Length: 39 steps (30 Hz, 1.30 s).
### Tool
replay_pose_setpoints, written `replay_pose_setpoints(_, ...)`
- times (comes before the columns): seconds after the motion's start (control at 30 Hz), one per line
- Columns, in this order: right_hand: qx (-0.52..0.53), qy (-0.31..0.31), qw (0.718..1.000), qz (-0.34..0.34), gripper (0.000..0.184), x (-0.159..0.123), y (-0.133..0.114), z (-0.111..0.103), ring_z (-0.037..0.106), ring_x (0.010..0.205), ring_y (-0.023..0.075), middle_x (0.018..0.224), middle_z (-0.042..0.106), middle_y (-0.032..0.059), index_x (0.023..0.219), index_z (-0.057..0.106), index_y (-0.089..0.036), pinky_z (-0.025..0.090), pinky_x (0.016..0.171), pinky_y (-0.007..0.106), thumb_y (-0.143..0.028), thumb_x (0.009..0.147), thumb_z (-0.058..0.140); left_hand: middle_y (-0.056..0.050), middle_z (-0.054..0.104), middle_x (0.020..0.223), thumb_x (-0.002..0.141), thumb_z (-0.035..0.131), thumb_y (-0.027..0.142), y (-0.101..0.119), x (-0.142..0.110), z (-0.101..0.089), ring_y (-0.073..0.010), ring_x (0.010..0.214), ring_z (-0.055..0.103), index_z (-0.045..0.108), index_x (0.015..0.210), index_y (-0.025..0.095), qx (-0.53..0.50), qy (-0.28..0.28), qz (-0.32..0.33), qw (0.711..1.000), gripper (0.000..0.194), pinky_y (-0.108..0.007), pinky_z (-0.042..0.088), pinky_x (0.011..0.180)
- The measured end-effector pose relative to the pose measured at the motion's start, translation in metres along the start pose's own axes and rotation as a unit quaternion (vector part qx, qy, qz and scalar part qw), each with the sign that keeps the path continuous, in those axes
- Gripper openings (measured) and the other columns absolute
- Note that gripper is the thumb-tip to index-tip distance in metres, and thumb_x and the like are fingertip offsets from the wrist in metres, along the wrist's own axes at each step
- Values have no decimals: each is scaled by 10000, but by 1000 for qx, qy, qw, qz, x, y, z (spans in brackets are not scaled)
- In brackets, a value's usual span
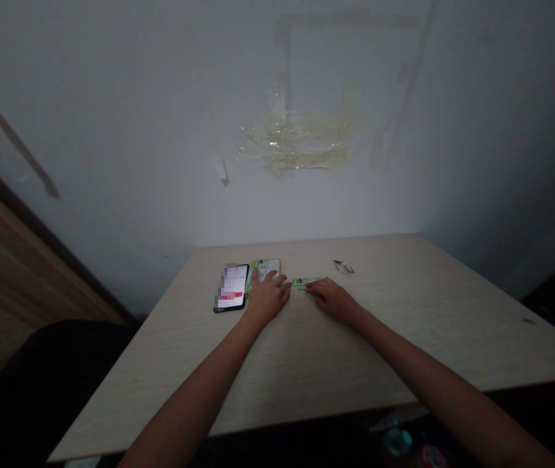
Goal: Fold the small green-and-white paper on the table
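Note:
My left hand (268, 300) lies palm down with its fingers apart. It partly covers a flat green-and-white printed packet or booklet (270, 265), and its right fingertips come close to the left end of a small green printed strip (299, 282). My right hand (333, 299) has its fingers bent together on that strip, hiding part of it. The strip lies flat on the table. Left of my left hand lies a phone (233, 289) with a lit screen, beside the packet.
A small crumpled or folded piece of printed paper (343, 267) lies beyond my right hand on the light wooden table (287, 383). Behind the table stands a wall with strips of clear tape (301, 146). A dark chair-like shape (63, 370) is at the left.

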State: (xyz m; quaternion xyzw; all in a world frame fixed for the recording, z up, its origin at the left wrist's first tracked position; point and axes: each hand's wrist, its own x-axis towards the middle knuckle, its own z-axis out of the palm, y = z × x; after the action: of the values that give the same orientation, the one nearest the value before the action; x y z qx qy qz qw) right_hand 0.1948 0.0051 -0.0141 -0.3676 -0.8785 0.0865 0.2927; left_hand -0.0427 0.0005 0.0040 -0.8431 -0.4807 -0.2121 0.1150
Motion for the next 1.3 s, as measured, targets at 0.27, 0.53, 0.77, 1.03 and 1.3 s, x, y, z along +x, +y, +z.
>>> replay_pose_setpoints(0.27,22,12,1000,5,426,-2,2,1,590,1147,207,1221,682,85,1204,661,-204,440,1039,440,-60,836,501,-31,637,1281,968,457,386,2,-2,2,-299,1280,479,696,1118,333,3,3,6,1000,287,-717,-18,1145)
replay_pose_setpoints(0.53,27,11,1000,12,414,-2,4,1,607,1126,217,1213,691,76,1206,669,-215,454,1024,443,-85,847,508,-46,693,1172,982,442,353,9,-2,11,-242,1234,530,670,1129,279,-63,-19,8,998,281,-682,-2,1158)
replay_pose_setpoints(0.77,26,13,1000,10,420,-2,6,3,612,1124,221,1212,692,76,1211,669,-218,461,1020,441,-87,843,515,-45,698,1155,990,411,331,16,-2,10,-243,1257,516,657,1099,278,-65,-32,-5,997,275,-692,-43,1143)
replay_pose_setpoints(1.03,26,17,999,12,424,-1,6,3,606,1135,222,1210,693,75,1204,672,-212,455,1025,441,-77,835,511,-18,669,1186,996,387,400,19,-6,3,-269,1316,446,610,1173,354,-57,-58,-3,997,289,-759,-19,1097)
replay_pose_setpoints(1.3,38,20,999,20,425,0,5,3,616,1117,215,1180,704,69,1170,687,-229,464,1011,435,-63,814,524,-12,603,1259,975,422,467,22,-9,4,-313,1364,377,613,1200,446,-49,-72,9,996,296,-801,-15,1059)
